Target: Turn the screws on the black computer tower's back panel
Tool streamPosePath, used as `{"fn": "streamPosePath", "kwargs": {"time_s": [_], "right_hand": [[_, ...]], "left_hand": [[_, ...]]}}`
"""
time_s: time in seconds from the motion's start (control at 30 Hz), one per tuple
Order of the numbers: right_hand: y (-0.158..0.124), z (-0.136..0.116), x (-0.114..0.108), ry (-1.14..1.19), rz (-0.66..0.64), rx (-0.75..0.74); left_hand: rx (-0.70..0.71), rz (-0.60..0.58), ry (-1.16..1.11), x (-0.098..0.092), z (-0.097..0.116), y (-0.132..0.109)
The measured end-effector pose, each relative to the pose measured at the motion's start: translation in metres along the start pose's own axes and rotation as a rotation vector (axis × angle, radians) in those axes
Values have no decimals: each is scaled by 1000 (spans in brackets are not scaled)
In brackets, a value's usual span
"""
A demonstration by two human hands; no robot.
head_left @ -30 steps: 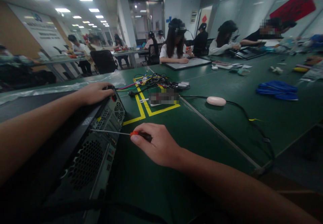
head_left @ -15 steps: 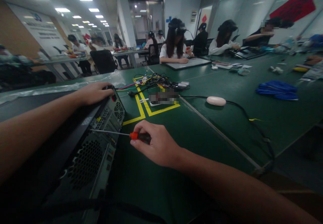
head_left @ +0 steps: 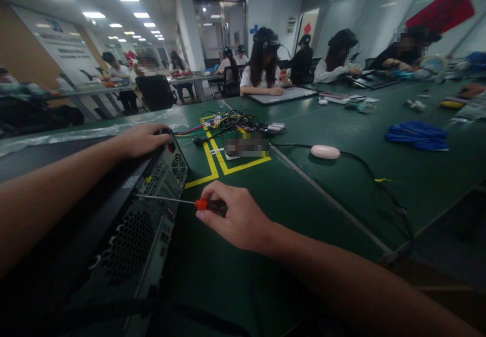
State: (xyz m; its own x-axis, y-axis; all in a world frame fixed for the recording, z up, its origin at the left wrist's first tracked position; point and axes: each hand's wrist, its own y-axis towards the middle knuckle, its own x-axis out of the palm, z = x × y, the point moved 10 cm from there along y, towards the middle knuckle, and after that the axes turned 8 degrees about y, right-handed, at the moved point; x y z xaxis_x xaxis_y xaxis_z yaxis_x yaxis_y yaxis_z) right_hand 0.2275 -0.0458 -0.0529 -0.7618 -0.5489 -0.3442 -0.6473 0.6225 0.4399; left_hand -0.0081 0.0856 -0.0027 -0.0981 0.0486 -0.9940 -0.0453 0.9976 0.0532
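Observation:
A black computer case (head_left: 76, 195) lies at the left of the green table, its vented metal back facing right. My left hand (head_left: 146, 140) rests on the far top edge of the case, fingers curled over the corner by the small red part. In my right hand (head_left: 237, 215) is a screwdriver (head_left: 201, 203) with an orange and dark handle, gripped between thumb and fingers. Its long thin shaft points left, and the tip meets the back panel near the top edge, above the large honeycomb vent (head_left: 131, 243).
Tangled cables (head_left: 239, 121) and yellow tape (head_left: 248, 166) lie beyond the case. A pale oval device (head_left: 325, 152) sits on a black cable to the right, near a blue bundle (head_left: 417, 135). Several people work across the table, one by a flat panel (head_left: 279, 96).
Both my hands, the screwdriver and the case look unmoved. At the far right, a person in black has lowered an arm toward the table.

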Motion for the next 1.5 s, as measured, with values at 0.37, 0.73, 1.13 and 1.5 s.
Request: {"fn": "streamPosePath", "kwargs": {"time_s": [0.37, 0.73, 1.13, 1.5], "right_hand": [[0, 1, 1, 23, -2, 18], [0, -1, 0, 16, 6, 7], [0, 1, 0, 8, 6, 23], [1, -1, 0, -45, 3, 13]], "left_hand": [[22, 3, -2, 1, 0, 2], [20, 9, -11, -1, 3, 0], [28, -1, -2, 1, 1, 1], [33, 5, 7, 2, -1, 4]]}}
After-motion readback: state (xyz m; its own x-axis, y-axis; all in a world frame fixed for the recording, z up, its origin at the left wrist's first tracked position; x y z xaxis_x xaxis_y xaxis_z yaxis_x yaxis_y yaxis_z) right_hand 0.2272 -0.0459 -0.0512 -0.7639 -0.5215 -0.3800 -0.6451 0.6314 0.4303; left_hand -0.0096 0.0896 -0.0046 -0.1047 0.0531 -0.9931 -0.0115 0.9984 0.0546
